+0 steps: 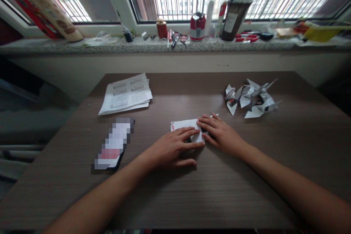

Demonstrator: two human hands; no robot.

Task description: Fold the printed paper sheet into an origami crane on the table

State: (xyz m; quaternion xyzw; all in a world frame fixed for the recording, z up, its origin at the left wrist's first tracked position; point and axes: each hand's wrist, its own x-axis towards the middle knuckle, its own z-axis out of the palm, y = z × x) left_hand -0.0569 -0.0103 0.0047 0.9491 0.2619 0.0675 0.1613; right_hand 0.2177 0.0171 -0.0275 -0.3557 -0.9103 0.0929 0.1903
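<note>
Dark brown wood-grain surface [192, 190] carries everything and butts up to a cluttered grey stone windowsill [82, 45]. Stack of printed white sheets [126, 93] sits far left and a pile of folded grey-white paper figures [252, 99] far right. Both are well apart from the hands, probably parked out of the way. Black phone [113, 144] lies screen up near the left forearm. Left hand [171, 148] and right hand [222, 136] lie flat, fingertips meeting on the small folded white paper piece [183, 124] at surface centre. Neither grip closes: fingers are extended and pressing down, likely pinning the paper so it can't shift.
</note>
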